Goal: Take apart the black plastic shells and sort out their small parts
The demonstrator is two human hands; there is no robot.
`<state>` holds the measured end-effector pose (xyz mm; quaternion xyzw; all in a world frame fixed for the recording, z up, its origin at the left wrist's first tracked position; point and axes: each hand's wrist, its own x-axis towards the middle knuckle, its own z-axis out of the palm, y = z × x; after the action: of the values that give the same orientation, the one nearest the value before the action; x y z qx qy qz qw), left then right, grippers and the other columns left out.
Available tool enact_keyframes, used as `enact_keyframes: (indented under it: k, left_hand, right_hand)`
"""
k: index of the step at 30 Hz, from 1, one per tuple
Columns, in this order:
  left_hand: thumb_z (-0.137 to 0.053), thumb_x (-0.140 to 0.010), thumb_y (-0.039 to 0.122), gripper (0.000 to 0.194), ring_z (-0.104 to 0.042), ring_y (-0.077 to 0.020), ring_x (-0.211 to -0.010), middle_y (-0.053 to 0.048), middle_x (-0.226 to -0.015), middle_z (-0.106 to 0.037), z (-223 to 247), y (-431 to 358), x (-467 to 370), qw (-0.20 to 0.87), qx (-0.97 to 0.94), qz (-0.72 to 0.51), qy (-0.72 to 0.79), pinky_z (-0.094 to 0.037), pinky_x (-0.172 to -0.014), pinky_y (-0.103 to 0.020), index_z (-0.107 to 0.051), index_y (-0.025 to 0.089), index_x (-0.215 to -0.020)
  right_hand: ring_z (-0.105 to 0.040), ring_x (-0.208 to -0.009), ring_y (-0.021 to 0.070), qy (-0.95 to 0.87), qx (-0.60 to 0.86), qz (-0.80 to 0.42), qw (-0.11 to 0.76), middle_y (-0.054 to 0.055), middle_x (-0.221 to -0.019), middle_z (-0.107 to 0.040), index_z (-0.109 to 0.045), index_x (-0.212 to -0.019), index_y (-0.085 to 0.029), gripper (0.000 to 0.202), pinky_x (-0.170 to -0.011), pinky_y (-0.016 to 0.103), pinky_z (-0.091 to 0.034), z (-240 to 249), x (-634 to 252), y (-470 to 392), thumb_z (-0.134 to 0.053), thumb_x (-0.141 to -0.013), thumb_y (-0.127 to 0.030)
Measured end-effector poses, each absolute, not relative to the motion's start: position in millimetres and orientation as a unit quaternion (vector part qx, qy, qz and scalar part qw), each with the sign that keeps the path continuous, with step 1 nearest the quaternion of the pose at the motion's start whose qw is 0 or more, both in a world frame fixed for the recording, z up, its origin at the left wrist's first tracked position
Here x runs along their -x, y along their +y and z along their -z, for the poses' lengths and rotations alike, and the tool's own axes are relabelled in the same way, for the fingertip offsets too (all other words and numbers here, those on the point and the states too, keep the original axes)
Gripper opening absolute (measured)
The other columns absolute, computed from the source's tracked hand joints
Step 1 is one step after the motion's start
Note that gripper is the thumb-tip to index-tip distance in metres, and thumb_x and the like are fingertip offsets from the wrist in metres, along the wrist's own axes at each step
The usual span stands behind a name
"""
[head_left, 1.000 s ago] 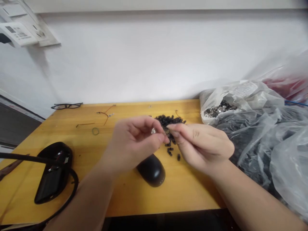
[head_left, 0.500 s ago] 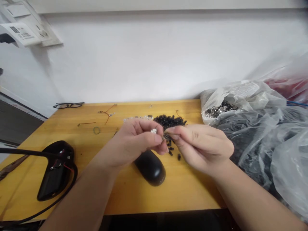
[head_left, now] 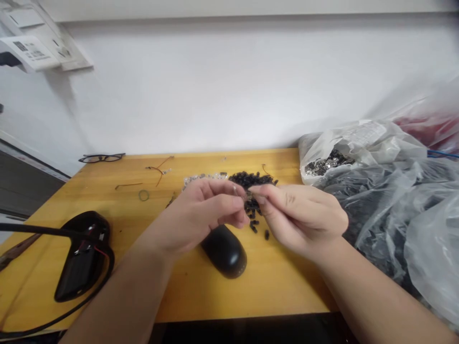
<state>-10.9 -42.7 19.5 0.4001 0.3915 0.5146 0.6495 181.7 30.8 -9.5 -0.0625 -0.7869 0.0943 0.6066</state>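
Observation:
My left hand (head_left: 204,212) and my right hand (head_left: 301,215) meet fingertip to fingertip above the middle of the wooden table (head_left: 279,282). Thumb and fingers of the left are pinched around something small, pale and partly clear, mostly hidden. Between the right thumb and forefinger is a tiny brownish piece, too blurred to name. Behind the fingers lies a pile of small black cylindrical parts (head_left: 253,179), with several strays nearer me. Small clear plastic parts (head_left: 204,177) lie behind the left hand. A black rounded object like a computer mouse (head_left: 225,253) rests below my hands.
At left stands a black lamp-like base (head_left: 82,258) with a cable. Glasses (head_left: 102,157), thin wires (head_left: 158,171) and a green ring (head_left: 144,195) lie at the back left. Plastic bags of metal parts (head_left: 330,162) and dark parts (head_left: 380,215) crowd the right side.
The left fingers have shifted slightly, and the white bit seen between them earlier is now mostly covered. The right hand stays nearly in place.

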Motion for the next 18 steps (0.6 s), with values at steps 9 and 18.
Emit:
enact_keyframes:
  k: [9,18]
  left_hand:
    - [-0.070,-0.084,0.021,0.016,-0.066,-0.0159,-0.056,-0.004,-0.055,-0.064,-20,-42,13,0.695,-0.404,-0.453,0.385,-0.059,-0.063,-0.027,-0.074,0.017,-0.068]
    - [-0.072,-0.072,0.034,0.020,-0.055,-0.0190,-0.041,-0.001,-0.039,-0.043,-23,-41,23,0.850,-0.311,-0.272,0.328,-0.037,-0.032,-0.023,-0.065,0.019,-0.061]
  right_hand:
    - [-0.068,-0.062,0.0131,-0.832,0.023,-0.067,0.550,0.001,-0.072,-0.072,-0.075,-0.123,-0.012,0.036,-0.056,0.024,-0.056,8,-186,36,-0.068,-0.090,0.003]
    - [-0.054,-0.053,0.0105,-0.836,0.009,-0.023,0.549,-0.003,-0.065,-0.061,-0.074,-0.124,-0.011,0.037,-0.051,0.025,-0.045,8,-190,41,-0.069,-0.090,0.003]
